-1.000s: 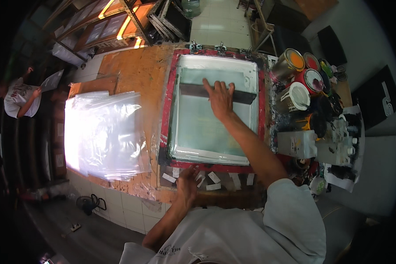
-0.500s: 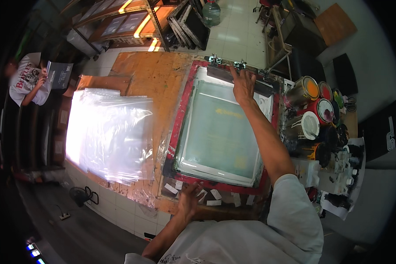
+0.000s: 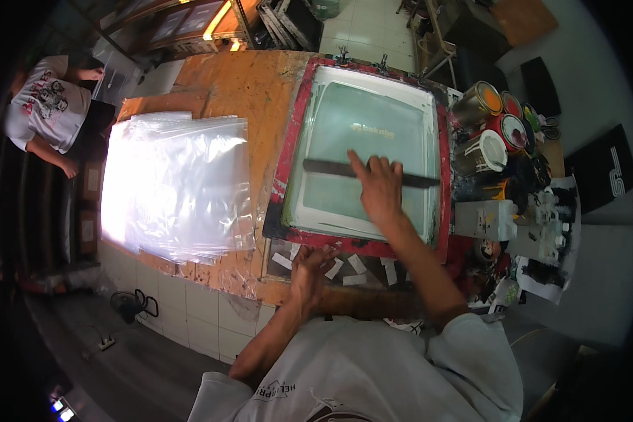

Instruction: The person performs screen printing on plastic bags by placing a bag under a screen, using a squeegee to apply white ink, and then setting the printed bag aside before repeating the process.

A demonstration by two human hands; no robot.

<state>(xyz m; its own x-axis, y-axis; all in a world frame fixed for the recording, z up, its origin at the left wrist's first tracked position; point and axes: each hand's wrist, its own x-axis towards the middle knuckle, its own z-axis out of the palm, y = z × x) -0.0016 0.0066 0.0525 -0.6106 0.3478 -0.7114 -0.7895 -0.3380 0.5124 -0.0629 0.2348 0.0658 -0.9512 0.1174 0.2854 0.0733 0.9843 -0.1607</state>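
A stack of clear plastic sheets (image 3: 179, 186) lay at the left of the bench (image 3: 243, 88), just beside the frame, within easy reach. My left hand (image 3: 309, 271) pressed, fingers together, against the near red edge of the screen-printing frame (image 3: 292, 151), which I judged steadied it. My right hand (image 3: 380, 186) had its fingers clamped on the dark squeegee (image 3: 330, 168), laid crosswise mid-mesh. Open ink cans (image 3: 496, 126) stood at the right, near that hand.
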